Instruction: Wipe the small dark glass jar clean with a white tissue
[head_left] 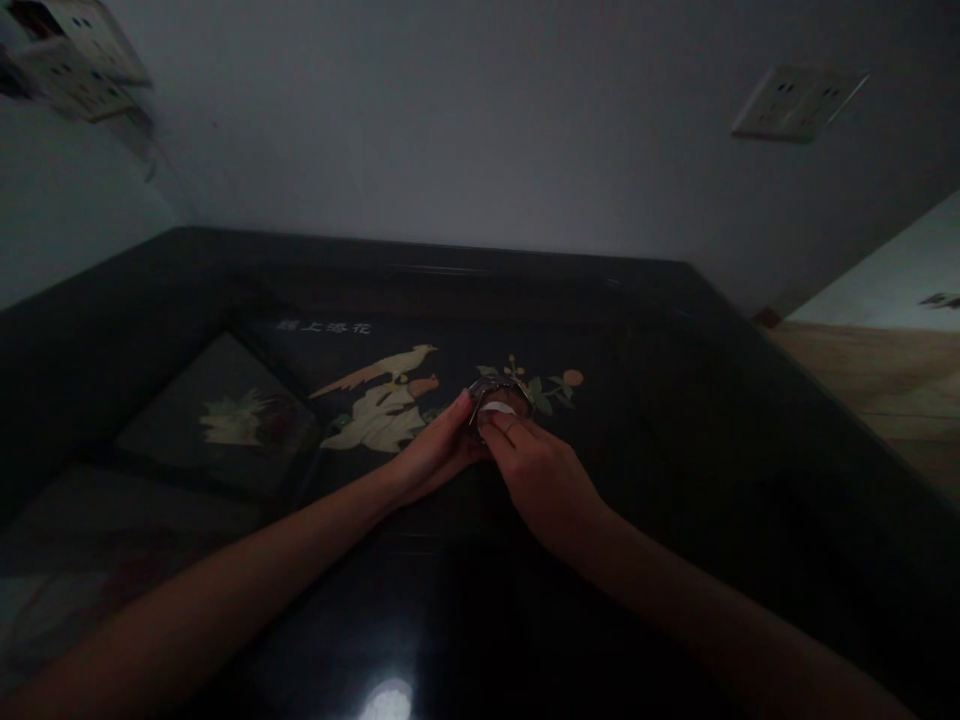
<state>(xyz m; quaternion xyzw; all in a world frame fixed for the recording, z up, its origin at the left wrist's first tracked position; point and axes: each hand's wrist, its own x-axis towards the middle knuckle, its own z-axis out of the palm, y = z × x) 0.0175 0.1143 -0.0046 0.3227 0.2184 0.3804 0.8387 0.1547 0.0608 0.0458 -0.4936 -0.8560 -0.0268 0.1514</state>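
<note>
Both hands meet at the middle of a dark lacquered table (675, 480) with an inlaid bird and flower picture. My left hand (431, 455) curls round the left side of a small round glass container (501, 398) that stands on the table. My right hand (536, 470) is closed at the container's near rim, its fingertips pinching something small and white there. The light is dim, so the white thing cannot be named.
The inlaid bird (379, 385) lies just left of the container, and a smaller inlaid panel (232, 420) sits further left. A wall with a socket plate (799, 100) rises behind the table. Wooden floor (892, 390) shows at the right.
</note>
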